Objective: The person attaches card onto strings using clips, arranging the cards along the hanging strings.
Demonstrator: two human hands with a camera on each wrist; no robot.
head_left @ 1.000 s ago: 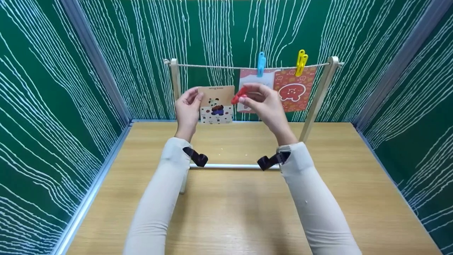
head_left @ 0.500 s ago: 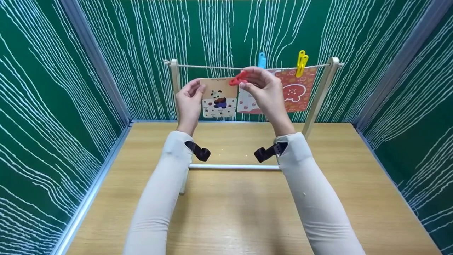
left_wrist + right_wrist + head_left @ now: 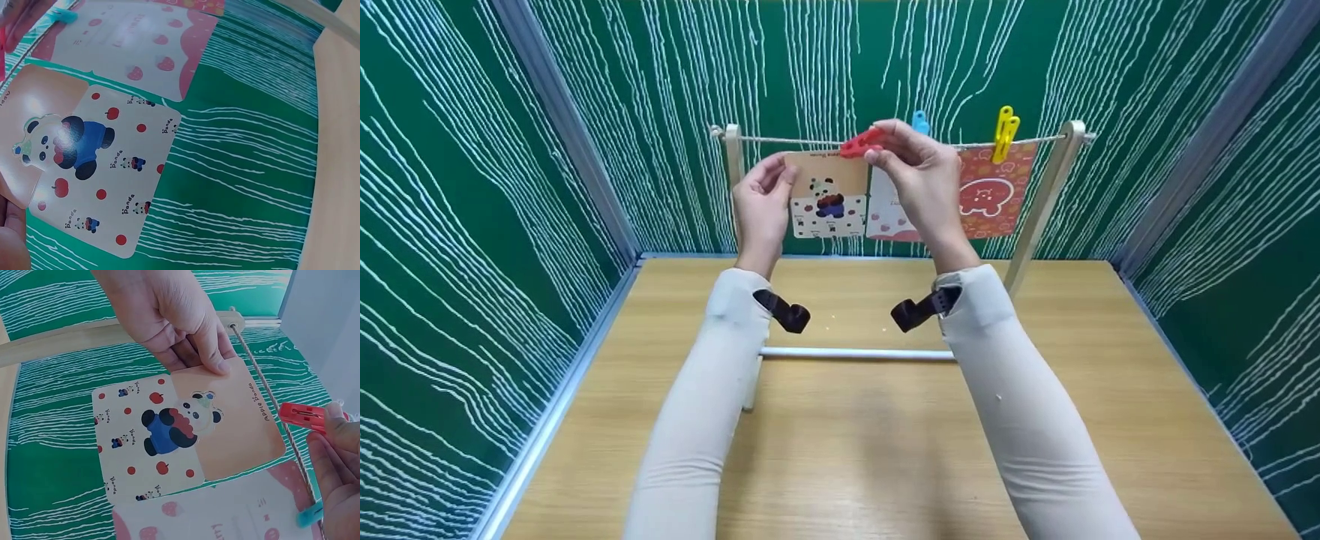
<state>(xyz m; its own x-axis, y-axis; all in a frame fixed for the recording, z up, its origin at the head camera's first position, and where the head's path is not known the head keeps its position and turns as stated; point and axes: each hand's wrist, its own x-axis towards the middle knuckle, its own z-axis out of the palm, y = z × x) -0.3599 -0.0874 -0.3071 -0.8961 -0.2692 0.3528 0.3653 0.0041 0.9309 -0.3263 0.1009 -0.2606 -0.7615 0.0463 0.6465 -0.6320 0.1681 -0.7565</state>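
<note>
Now red peg [image 3: 861,143] in right hand [image 3: 919,176]

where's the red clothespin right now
In the head view, the red clothespin is pinched in the right hand at the string, above the panda card and left of the blue clothespin.

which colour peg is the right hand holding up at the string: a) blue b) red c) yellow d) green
b: the right hand pinches a red peg at the string above the panda card, while the blue peg and the yellow peg already sit on the string.
</note>
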